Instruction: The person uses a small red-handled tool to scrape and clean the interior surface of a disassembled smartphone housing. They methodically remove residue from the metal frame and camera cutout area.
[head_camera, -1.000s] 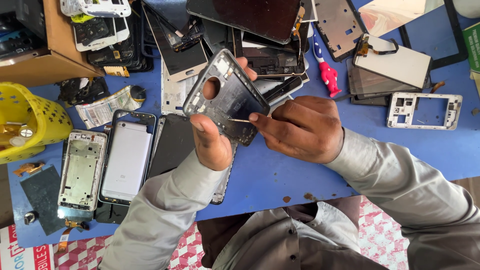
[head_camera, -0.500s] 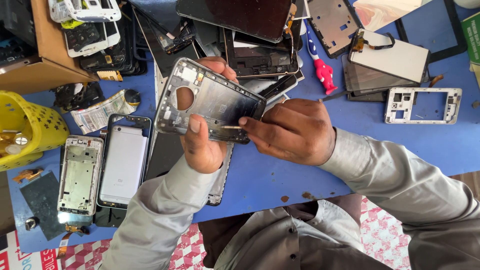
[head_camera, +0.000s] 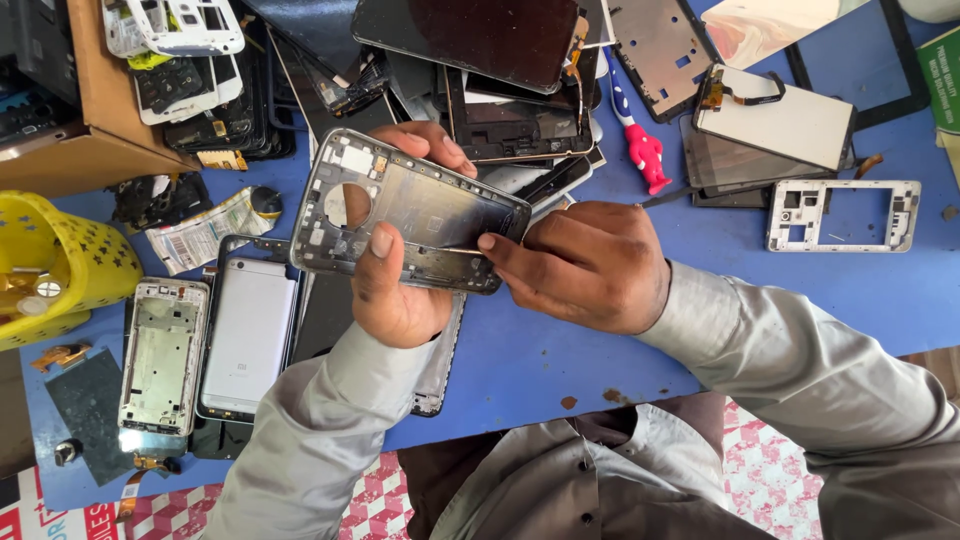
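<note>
My left hand (head_camera: 395, 270) grips a grey metal phone back housing (head_camera: 430, 205) with a round hole near its left end, held inner side up above the blue table (head_camera: 560, 350). Its thumb presses on the housing's lower edge and its fingers wrap the far edge. My right hand (head_camera: 585, 265) pinches a thin metal tool (head_camera: 450, 250) whose tip lies inside the housing near the lower rim. Both arms wear grey sleeves.
Dismantled phones, frames and screens are piled at the table's back. A red-handled screwdriver (head_camera: 640, 140) lies right of the pile. A white frame (head_camera: 845, 215) sits at right. A silver phone back (head_camera: 248, 335) and a frame (head_camera: 160, 355) lie at left, next to a yellow basket (head_camera: 60, 270).
The housing has turned from a steep tilt to nearly level and shifted left. My right hand has followed it, keeping the thin tool against its inside.
</note>
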